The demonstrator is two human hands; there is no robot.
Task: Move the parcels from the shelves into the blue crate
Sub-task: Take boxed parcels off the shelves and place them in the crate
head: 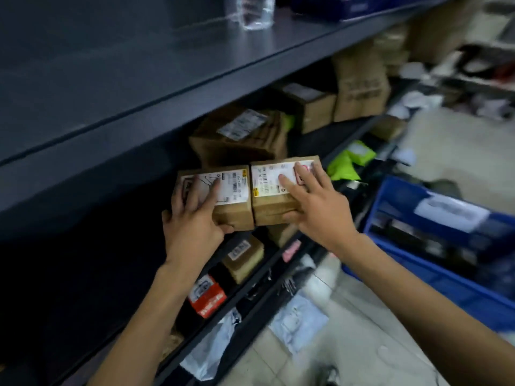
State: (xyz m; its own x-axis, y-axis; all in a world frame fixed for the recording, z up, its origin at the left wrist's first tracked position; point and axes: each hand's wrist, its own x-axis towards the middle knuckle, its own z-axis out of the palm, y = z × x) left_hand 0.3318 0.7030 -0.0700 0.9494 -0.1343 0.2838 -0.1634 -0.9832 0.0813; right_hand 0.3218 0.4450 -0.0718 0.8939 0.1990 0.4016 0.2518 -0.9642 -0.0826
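gripping left parcel (235,208) with left hand (195,218), fingers flat on label (237,185), thumb under front | gripping right parcel (269,203) with right hand (317,210) likewise | held touching, before shelf (345,132), left of blue crate (451,285)

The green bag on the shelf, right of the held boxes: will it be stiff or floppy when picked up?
The green bag looks creased and slumped, so it is probably floppy. Its plastic-looking surface may slip when gripped. It seems thin, so likely light.

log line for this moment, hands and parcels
left hand grips left cardboard parcel | right hand grips right cardboard parcel | both side by side | blue crate at right
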